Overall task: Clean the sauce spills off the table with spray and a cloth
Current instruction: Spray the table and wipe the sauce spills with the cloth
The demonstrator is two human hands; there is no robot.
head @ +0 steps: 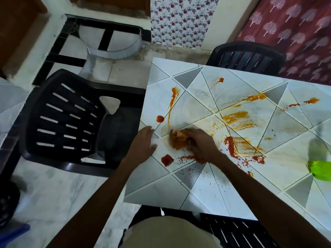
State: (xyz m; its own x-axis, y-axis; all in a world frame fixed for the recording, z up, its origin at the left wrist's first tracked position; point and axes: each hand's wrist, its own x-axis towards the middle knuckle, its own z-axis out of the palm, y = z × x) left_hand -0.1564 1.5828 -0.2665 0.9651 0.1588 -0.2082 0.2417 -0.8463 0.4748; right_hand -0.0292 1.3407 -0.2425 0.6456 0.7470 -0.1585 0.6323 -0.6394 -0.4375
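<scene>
At the far left of my feed a black slatted chair (68,119) stood on the pale marbled floor (53,194), close against the left edge of the bench (206,190), whose top was white and grey in a pattern of triangles. The left hand (143,142) lay palm down on the bench right at that edge, its fingers (146,130) straight and slightly apart, thumb out to the side, holding nothing. Just beside it I saw two thick blobs of red sauce: a far blob (160,119) beyond the fingertips and a near blob (167,160) by the thumb. A long orange streak (173,95) ran from near the far blob toward the far side. Between the two hands sat the cloth (177,140), bunched and soaked orange-red, resting on the bench top. The right hand (200,142) covered its right part, fingers curled down and clamped on it, though that patch was blurred and I could not pick out each finger. Red flecks (189,158) lay scattered by that wrist. To the right were wide orange smears (238,120) and a darker red patch (231,145), with thinner streaks (254,98) farther off. A second chair (249,58) stood at the far side, before a maroon curtain (295,33) printed with trees. At the right edge a bright green object (320,169) sat on the bench, well apart from the hands, too blurred and cropped for me to say what it was.
</scene>
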